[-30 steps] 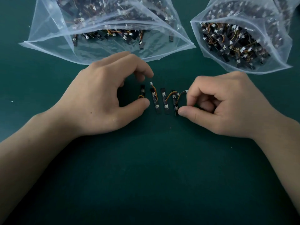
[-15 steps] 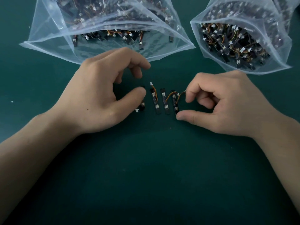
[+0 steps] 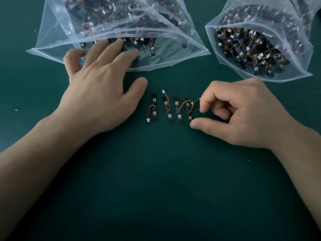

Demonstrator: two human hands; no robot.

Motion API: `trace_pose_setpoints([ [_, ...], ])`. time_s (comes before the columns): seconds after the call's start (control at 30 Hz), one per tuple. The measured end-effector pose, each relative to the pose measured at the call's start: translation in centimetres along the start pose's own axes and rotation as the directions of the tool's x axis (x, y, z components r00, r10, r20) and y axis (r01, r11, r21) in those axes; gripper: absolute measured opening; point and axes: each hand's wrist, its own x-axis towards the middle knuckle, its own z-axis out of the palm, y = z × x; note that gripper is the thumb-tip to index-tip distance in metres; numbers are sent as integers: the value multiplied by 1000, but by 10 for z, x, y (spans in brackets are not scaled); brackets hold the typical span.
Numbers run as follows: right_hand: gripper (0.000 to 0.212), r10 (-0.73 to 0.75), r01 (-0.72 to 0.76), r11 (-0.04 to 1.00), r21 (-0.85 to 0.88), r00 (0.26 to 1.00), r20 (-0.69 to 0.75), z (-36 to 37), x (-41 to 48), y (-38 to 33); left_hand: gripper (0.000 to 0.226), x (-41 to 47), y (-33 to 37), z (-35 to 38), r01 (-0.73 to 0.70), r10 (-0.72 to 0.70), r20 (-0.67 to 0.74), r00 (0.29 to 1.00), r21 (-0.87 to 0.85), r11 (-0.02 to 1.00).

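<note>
Several small black circuit strips with orange wires and white plugs lie side by side on the green mat. The leftmost strip (image 3: 154,108) lies free. My left hand (image 3: 102,84) is spread open, fingers blurred, reaching over the mouth of the left plastic bag (image 3: 173,56). My right hand (image 3: 243,113) pinches the rightmost strip (image 3: 188,110): the thumb tip is at its near end and the forefinger is at its wire.
A second clear bag (image 3: 225,54) full of the same wired strips lies at the back right, mouth facing me. Both bags sit on a dark green mat (image 3: 156,180).
My left hand let go of the leftmost strip, opened, and moved up and away to the left bag's mouth. My right hand stayed at the rightmost strip.
</note>
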Motion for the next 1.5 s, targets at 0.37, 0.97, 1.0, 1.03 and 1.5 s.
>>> trace_pose_setpoints([
  [0.37,27,-4,4,1000,5,1000,-8,1,0,0,60,4,-4,2,169,-164,-63,984,98,981],
  [0.97,19,0,-1,1000,-2,999,-34,3,0,3,26,0,-1,-1,-44,-8,-324,946,-154,987],
  [1.0,18,3,-3,1000,-4,999,-37,4,0,3,21,0,0,-3,-69,-1,-336,942,-195,978],
  [1.03,18,6,-6,1000,-4,999,-42,4,1,3,17,-1,2,-5,-88,2,-344,939,-233,968],
  [1.5,18,9,-8,1000,12,995,-100,5,2,4,31,1,-2,-6,-244,165,-200,966,-488,838],
])
